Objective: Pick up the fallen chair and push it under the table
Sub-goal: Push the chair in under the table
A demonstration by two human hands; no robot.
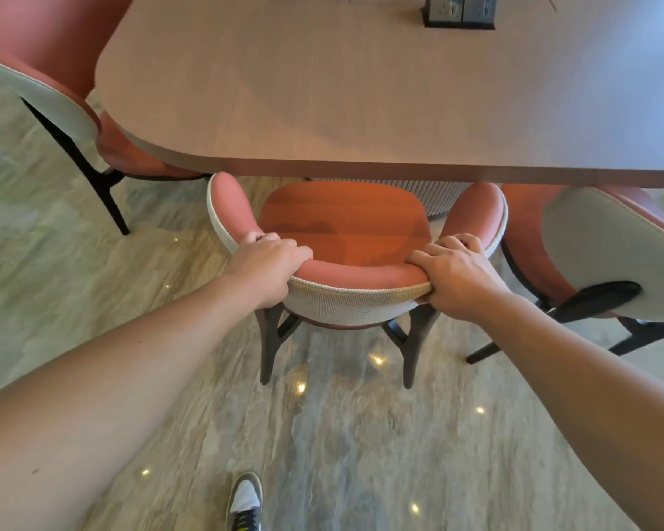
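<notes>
A second chair (54, 93) stands at the table's left corner, its seat partly under the top. The left hand (269, 264) is closed around the left end of the chair's (345, 224) curved backrest, fingers curled over the pink padding. That chair stands upright on its dark legs on the marbled floor (93, 285), the front of its orange seat tucked just under the edge of the table (361, 101). The right hand (455, 272) grips the backrest's right end likewise. A third chair (606, 254) stands just beside it. A shoe (245, 503) shows below.
</notes>
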